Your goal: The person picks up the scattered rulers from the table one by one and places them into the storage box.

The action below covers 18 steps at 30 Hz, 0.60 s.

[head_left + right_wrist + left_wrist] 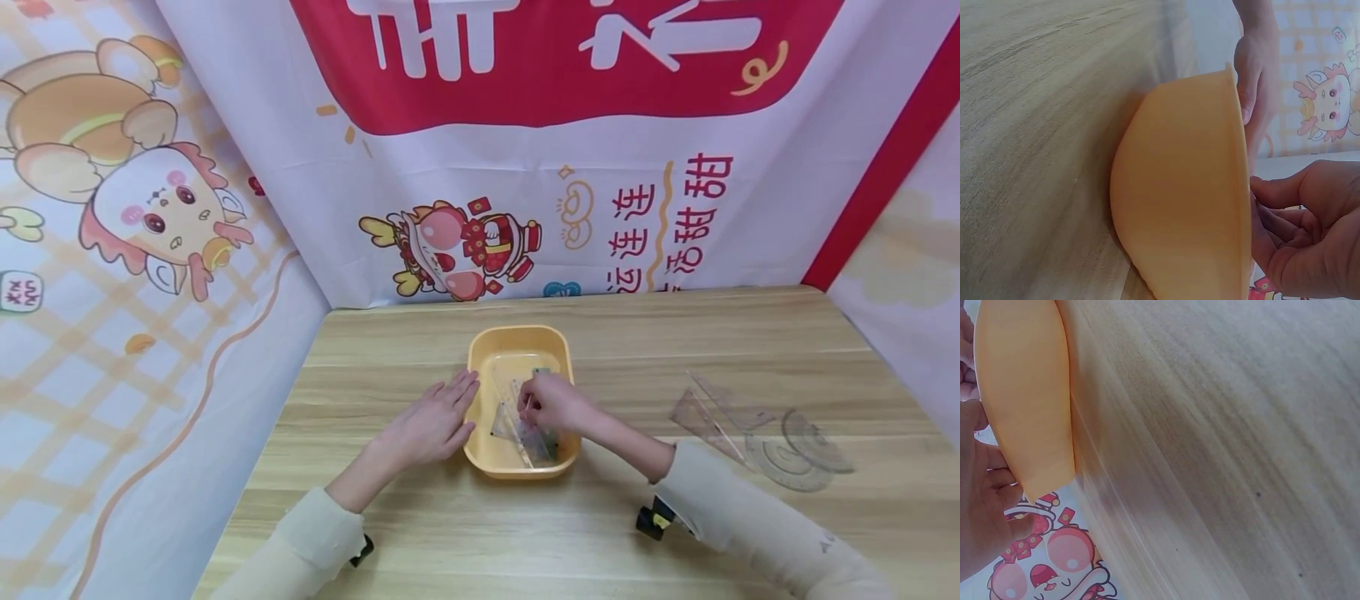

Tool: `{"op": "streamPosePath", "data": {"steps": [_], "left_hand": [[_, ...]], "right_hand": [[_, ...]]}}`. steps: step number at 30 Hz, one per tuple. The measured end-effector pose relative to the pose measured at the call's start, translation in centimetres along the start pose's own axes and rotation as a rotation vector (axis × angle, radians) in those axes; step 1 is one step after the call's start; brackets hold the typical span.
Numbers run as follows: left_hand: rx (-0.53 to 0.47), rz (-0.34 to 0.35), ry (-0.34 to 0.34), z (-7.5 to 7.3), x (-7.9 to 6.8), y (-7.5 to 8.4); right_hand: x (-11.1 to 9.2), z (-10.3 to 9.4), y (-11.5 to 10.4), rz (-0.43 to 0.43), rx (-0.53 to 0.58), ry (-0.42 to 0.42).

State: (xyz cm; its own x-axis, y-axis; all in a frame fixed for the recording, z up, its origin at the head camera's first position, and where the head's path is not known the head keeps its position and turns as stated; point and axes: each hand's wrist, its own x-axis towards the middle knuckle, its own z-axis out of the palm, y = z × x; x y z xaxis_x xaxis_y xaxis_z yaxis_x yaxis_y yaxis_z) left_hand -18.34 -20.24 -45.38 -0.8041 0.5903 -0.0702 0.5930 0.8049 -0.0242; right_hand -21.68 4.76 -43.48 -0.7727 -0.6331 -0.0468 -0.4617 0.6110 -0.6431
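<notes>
A yellow plastic basin (519,474) stands on the table with several clear drawing tools inside, among them a set square (505,423). Along its left rim lies my left hand (435,423), fingers straight and touching the edge. My right hand (555,403) reaches in over the right side, thumb and fingers curled together on a thin clear plastic piece, mostly hidden by the fingers. In the right wrist view the basin's wall (1179,181) hides the fingertips of the right hand (1310,231). The left wrist view shows the left hand (991,494) against the basin (1025,394).
Right of the basin, clear set squares (701,417) and two protractors (787,462) lie on the wooden table (480,542), the protractors overlapping. A printed cloth (465,158) hangs behind the table's far edge, and another patterned cloth (150,350) hangs on the left.
</notes>
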Motion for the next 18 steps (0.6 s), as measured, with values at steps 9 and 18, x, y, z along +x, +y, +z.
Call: {"op": "streamPosePath", "data": {"steps": [9, 18], "left_hand": [[0.014, 0.004, 0.009, 0.0, 0.0, 0.1], [0.014, 0.000, 0.022, 0.3, 0.1, 0.2]], "right_hand": [[-0.9, 0.1, 0.3, 0.066, -0.089, 0.064], [-3.9, -2.2, 1.0, -0.002, -0.021, 0.150]]}}
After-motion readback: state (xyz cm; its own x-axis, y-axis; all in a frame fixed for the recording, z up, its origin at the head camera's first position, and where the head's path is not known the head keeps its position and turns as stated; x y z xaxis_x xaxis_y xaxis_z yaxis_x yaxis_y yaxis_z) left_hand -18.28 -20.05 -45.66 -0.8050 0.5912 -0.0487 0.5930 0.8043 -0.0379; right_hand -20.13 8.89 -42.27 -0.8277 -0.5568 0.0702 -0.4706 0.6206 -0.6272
